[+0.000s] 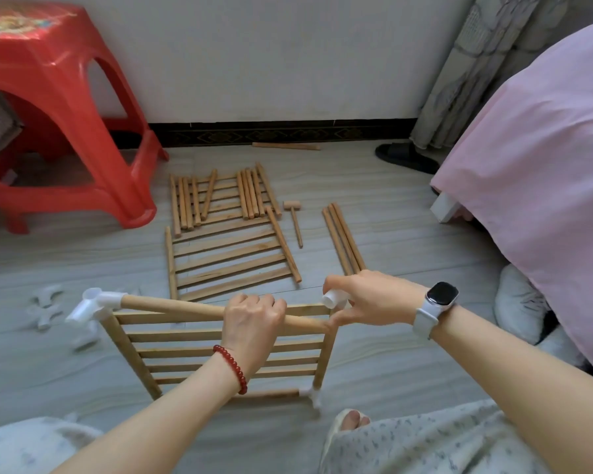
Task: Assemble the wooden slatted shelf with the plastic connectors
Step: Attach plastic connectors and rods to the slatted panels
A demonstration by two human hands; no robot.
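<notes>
A pale wood-grain floor (408,213) runs to a white wall, with a red plastic stool (65,107) at left and a pink-covered bed (545,148) at right. Near the person's knees the slatted shelf panel (226,347) stands tilted. The left hand (254,319) grips a wooden dowel (172,304) across its top, capped at the left end by a white connector (95,304). The right hand (374,299) pinches another plastic connector (334,298) at the dowel's right end. Loose dowels (344,237), a second slatted panel (230,258) and a small wooden mallet (294,217) lie beyond

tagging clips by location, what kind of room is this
Probably a bedroom at home: a bed with a pink sheet, a slipper by a curtain, and a red plastic stool on the floor.
</notes>
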